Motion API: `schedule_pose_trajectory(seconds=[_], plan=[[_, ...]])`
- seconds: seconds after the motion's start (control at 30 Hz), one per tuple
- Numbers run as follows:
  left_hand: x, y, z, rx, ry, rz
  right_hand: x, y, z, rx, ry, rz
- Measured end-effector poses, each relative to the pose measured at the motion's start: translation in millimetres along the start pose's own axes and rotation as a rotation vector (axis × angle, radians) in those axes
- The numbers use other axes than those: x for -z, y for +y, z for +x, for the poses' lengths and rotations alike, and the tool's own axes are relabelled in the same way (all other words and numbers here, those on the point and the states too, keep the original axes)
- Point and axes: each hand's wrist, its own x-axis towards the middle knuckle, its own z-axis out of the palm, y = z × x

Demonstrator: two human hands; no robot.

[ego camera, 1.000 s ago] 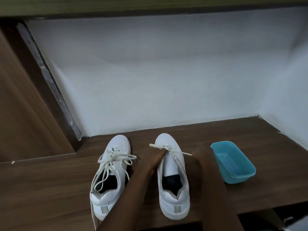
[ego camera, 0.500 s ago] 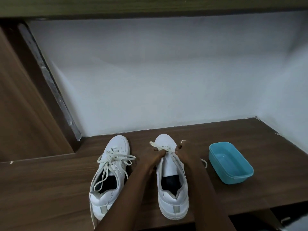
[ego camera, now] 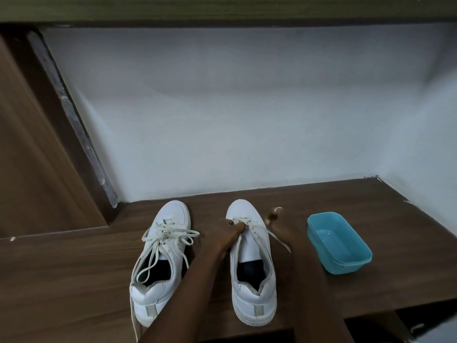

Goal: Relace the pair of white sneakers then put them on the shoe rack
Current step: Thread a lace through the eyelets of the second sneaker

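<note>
Pinching the lace (ego camera: 252, 227) at the far eyelets of the right sneaker (ego camera: 248, 248), the left hand (ego camera: 228, 234) curls tight; the right hand (ego camera: 272, 217) is blurred, its grip unreadable.

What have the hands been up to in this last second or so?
The right hand went in to the right sneaker beside the left hand, then drew back rightward, blurred, seemingly pulling the lace. The left hand stayed pinching the lace at the front eyelets. The left sneaker and blue tub have not moved.
</note>
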Motion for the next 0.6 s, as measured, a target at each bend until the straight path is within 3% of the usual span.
schedule_pose_trajectory(seconds=[0.2,0.4,0.6], plan=[[3.6,4.0,-0.5,0.000,-0.009,0.077,-16.5,-14.6,-6.2,0.116,0.003,-0.007],[3.0,3.7,-1.7,0.009,-0.021,0.059,-7.7,3.1,4.5,0.011,0.084,-0.040],[3.3,6.4,-4.7,-0.017,-0.037,0.123,3.0,10.3,5.3,-0.015,0.058,-0.048]])
